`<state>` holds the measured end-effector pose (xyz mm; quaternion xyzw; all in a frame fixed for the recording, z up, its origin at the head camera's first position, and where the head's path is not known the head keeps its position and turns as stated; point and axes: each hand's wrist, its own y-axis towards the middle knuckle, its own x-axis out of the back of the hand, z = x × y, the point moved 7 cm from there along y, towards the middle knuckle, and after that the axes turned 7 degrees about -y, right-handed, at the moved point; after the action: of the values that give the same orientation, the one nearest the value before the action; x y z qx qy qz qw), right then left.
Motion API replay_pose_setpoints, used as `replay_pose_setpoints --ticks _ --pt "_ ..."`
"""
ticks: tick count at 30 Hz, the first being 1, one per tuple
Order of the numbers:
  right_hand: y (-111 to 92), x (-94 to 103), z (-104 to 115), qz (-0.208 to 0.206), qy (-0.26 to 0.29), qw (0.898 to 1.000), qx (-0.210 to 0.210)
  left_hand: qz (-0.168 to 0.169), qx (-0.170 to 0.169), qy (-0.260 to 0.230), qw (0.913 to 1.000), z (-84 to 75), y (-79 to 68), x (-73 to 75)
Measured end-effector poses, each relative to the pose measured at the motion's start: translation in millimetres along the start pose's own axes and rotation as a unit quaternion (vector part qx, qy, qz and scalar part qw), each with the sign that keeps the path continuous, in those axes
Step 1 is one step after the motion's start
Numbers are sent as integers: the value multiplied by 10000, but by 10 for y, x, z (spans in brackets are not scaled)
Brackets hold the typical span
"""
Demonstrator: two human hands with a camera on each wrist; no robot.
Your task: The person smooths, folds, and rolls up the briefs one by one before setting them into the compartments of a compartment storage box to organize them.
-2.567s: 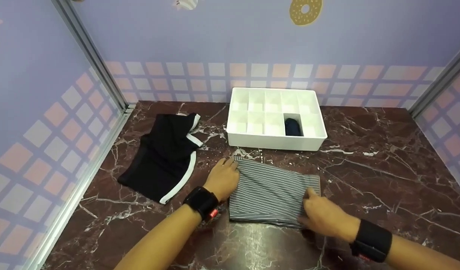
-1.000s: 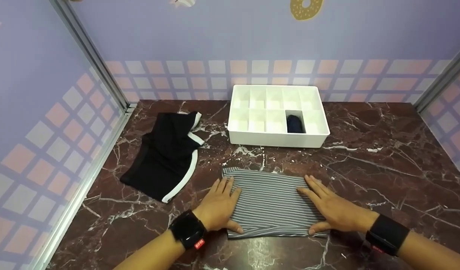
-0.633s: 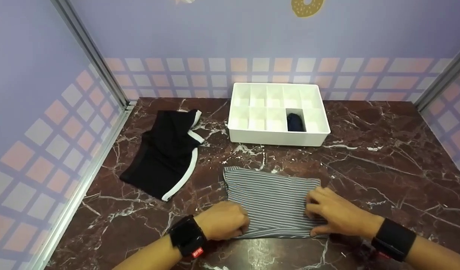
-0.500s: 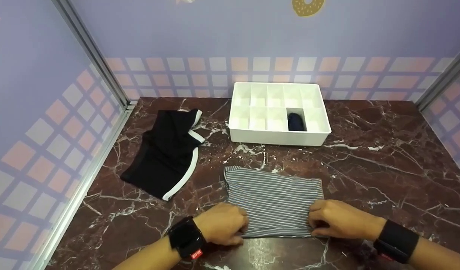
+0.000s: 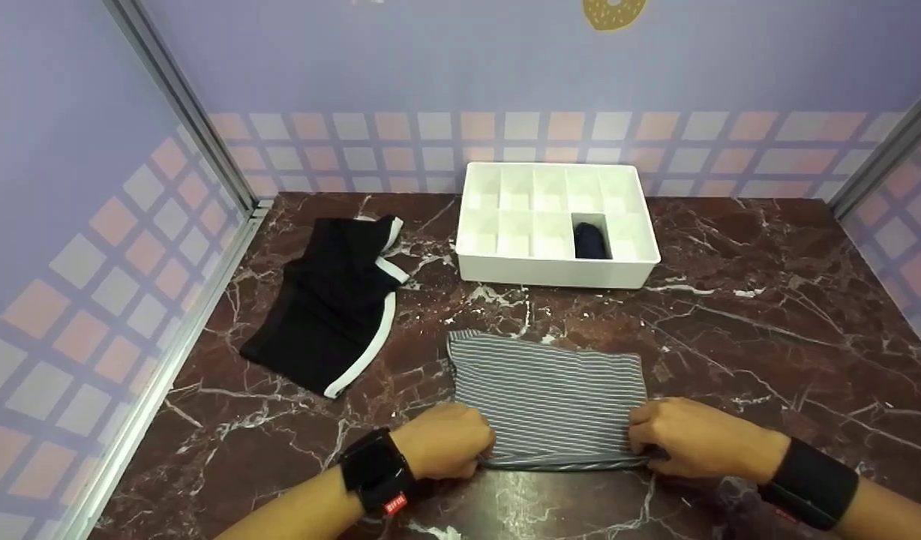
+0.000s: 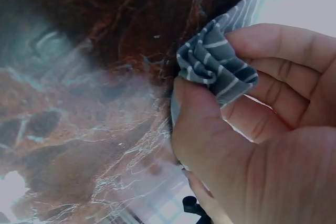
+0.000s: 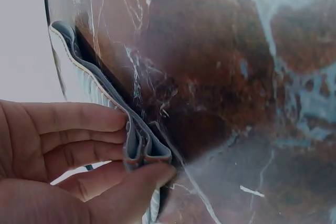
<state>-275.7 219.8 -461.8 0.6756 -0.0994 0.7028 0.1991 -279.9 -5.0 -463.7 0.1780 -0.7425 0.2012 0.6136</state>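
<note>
A folded grey garment with thin white stripes [image 5: 550,397] lies on the dark marble tabletop in front of me. At its near left corner, my left hand [image 5: 445,441] pinches the edge; the left wrist view shows bunched striped layers [image 6: 218,64] between thumb and forefinger. My right hand [image 5: 704,436] grips the near right corner. In the right wrist view, stacked folded layers [image 7: 139,140] sit between that thumb and the fingers. The near edge forms a narrow turned-up band between the hands, while the far part lies flat.
Left of the hands lies a black garment with white trim [image 5: 322,307], loosely spread. Behind the striped garment stands a white divided box [image 5: 554,271]; one front compartment holds a dark navy rolled cloth [image 5: 589,241]. Patterned walls [image 5: 400,67] border the back and sides.
Earlier both hands lay flat along the garment's sides, smoothing it. They have since slid to its near corners and pinched them, and the near edge is now slightly rolled up.
</note>
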Motion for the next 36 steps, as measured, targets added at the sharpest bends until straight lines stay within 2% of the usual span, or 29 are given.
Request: replay_pose_setpoints --ticks 7,12,17,27,36 --pt "3 61 3 -129 391 9991 108 98 -139 -278 9995 35 -11 48" --pt "13 123 13 68 513 9986 -66 206 -137 -671 9974 55 6 119" --pt "25 246 -31 123 675 9972 -295 127 31 -843 9964 129 24 232" --pt "57 390 -178 243 839 9945 -584 -55 228 -746 9969 284 60 421" --pt "97 514 -311 -5 784 9947 -661 -308 300 -547 9976 380 111 543"
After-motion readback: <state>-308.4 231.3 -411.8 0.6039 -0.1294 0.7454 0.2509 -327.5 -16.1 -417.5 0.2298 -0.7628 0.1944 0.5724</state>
